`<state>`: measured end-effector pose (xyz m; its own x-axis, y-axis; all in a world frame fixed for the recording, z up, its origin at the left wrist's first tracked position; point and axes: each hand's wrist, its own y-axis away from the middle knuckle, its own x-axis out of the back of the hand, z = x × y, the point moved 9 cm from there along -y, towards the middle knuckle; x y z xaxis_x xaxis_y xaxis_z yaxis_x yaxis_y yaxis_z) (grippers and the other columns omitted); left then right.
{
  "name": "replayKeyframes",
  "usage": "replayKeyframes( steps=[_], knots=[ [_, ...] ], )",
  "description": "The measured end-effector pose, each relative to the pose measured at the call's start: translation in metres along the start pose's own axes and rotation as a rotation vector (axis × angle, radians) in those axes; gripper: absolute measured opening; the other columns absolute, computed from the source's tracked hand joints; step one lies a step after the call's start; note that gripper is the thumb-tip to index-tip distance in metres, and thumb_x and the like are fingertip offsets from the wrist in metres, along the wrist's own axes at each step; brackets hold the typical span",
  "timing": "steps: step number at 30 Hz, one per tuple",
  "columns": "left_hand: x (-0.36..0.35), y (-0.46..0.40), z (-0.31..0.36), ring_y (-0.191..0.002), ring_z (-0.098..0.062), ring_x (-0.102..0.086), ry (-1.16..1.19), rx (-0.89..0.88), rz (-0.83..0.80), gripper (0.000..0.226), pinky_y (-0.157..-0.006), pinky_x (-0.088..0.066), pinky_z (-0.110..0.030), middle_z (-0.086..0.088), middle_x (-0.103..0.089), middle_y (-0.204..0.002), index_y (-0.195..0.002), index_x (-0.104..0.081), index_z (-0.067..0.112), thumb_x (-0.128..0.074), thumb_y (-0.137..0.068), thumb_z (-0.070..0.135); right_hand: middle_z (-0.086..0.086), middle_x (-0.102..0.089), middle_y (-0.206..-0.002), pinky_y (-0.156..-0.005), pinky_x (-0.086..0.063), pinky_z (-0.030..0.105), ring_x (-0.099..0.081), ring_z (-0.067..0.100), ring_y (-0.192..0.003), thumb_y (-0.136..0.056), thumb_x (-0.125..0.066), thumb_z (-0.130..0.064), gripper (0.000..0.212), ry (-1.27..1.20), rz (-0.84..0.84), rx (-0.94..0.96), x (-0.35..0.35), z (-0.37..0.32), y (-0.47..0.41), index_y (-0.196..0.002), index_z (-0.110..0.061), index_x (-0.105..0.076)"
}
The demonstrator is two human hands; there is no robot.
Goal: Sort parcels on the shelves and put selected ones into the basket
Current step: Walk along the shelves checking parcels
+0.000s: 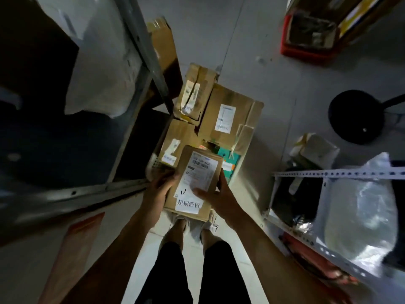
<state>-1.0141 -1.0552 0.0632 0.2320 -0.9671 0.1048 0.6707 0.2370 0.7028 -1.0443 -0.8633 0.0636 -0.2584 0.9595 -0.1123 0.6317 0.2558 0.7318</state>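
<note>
A: Arms? Both bare forearms reach forward and down, converging in front of the legs.

B: Hands? Left hand (161, 186) grips from the left, fingers curled; right hand (215, 197) clasps opposite, thumb on top.

The person wears black trousers (192, 275) that end above bare ankles, and pale grey-white sneakers (206, 227) with a small dark mark on the side of the right one. Both forearms (258, 238) are bare, with no sleeves, watch or gloves in view.
</note>
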Motion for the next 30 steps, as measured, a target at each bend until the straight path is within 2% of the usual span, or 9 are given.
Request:
replayKeyframes(
  steps=[5,9,13,16,19,22,25,28,30],
  knots=[
    [0.018,-0.116,-0.021,-0.099,-0.037,-0.072,0.011,0.095,0.059,0.065,-0.079,-0.061,-0.043,-0.018,-0.073,-0.112,-0.124,-0.067,0.009,-0.074,-0.078,0.054,-0.003,-0.06,-0.137,-0.094,-0.058,0.05,-0.063,0.025,-0.122,-0.066,-0.086,-0.043,0.1,-0.043,0.053,0.003,-0.016,0.034,-0.112,-0.151,-0.032,-0.036],
    [0.028,-0.206,-0.025,-0.091,-0.023,-0.074,-0.114,0.053,0.079,0.042,-0.067,-0.061,-0.03,-0.011,-0.074,-0.109,-0.127,-0.066,0.013,-0.051,-0.101,0.043,-0.013,-0.064,-0.12,-0.079,-0.06,0.024,-0.065,0.009,-0.111,-0.09,-0.074,-0.016,0.055,-0.082,0.025,0.054,-0.03,0.039,-0.199,-0.137,-0.025,-0.046],
    [0.02,-0.263,-0.017,-0.076,-0.009,-0.071,-0.246,-0.041,0.058,0.037,-0.058,-0.055,-0.019,-0.001,-0.07,-0.099,-0.124,-0.06,0.015,-0.037,-0.108,0.04,0.0,-0.059,-0.131,-0.095,-0.053,0.023,-0.057,0.014,-0.121,-0.091,-0.071,-0.028,0.053,0.017,0.046,0.123,-0.045,0.042,-0.254,-0.135,-0.032,-0.042],
    [0.019,-0.276,-0.016,-0.07,-0.019,-0.065,-0.373,-0.066,0.081,0.038,-0.056,-0.053,-0.027,-0.002,-0.065,-0.089,-0.117,-0.058,0.02,-0.028,-0.109,0.043,-0.004,-0.054,-0.127,-0.085,-0.047,0.009,-0.053,0.009,-0.116,-0.094,-0.07,-0.02,0.056,0.124,0.072,0.128,-0.047,0.048,-0.267,-0.137,-0.036,-0.037],
    [0.022,-0.266,-0.011,-0.08,-0.023,-0.066,-0.488,-0.111,0.104,0.042,-0.062,-0.051,-0.024,-0.004,-0.067,-0.096,-0.122,-0.06,0.011,-0.031,-0.109,0.039,0.0,-0.053,-0.137,-0.085,-0.053,0.026,-0.059,0.016,-0.115,-0.091,-0.07,-0.037,0.068,0.243,0.124,0.051,-0.04,0.047,-0.257,-0.151,-0.023,-0.04],
    [0.041,-0.226,0.011,-0.1,-0.021,-0.063,-0.454,-0.166,0.312,0.026,-0.077,-0.047,-0.018,-0.016,-0.067,-0.114,-0.12,-0.062,0.001,-0.052,-0.103,0.017,0.001,-0.065,-0.116,-0.073,-0.054,0.033,-0.065,0.016,-0.089,-0.096,-0.066,-0.031,0.045,0.397,0.156,-0.086,-0.03,0.031,-0.224,-0.138,-0.02,-0.055],
    [0.052,-0.165,0.032,-0.091,-0.014,-0.062,-0.575,-0.178,0.364,0.018,-0.078,-0.05,-0.026,-0.005,-0.069,-0.105,-0.111,-0.069,0.011,-0.06,-0.097,0.018,0.009,-0.069,-0.101,-0.066,-0.051,0.035,-0.063,0.021,-0.072,-0.096,-0.067,-0.021,0.023,0.34,0.038,-0.239,-0.036,0.011,-0.178,-0.117,-0.015,-0.061],
    [0.057,-0.095,0.05,-0.084,-0.019,-0.065,-0.689,-0.118,0.253,0.028,-0.076,-0.054,-0.031,-0.004,-0.07,-0.095,-0.103,-0.073,0.008,-0.047,-0.098,0.014,0.008,-0.065,-0.094,-0.065,-0.051,0.031,-0.062,0.016,-0.067,-0.097,-0.066,-0.022,0.02,0.543,-0.043,-0.188,-0.046,-0.027,-0.123,-0.116,-0.016,-0.059],
    [0.054,-0.041,0.057,-0.097,-0.028,-0.066,-0.822,-0.061,0.122,0.042,-0.085,-0.053,-0.037,-0.013,-0.069,-0.106,-0.116,-0.069,0.003,-0.031,-0.1,0.012,0.006,-0.067,-0.1,-0.077,-0.057,0.031,-0.067,0.019,-0.08,-0.098,-0.064,-0.03,0.03,0.767,-0.132,-0.101,-0.058,-0.055,-0.085,-0.124,-0.017,-0.058]
  ],
)
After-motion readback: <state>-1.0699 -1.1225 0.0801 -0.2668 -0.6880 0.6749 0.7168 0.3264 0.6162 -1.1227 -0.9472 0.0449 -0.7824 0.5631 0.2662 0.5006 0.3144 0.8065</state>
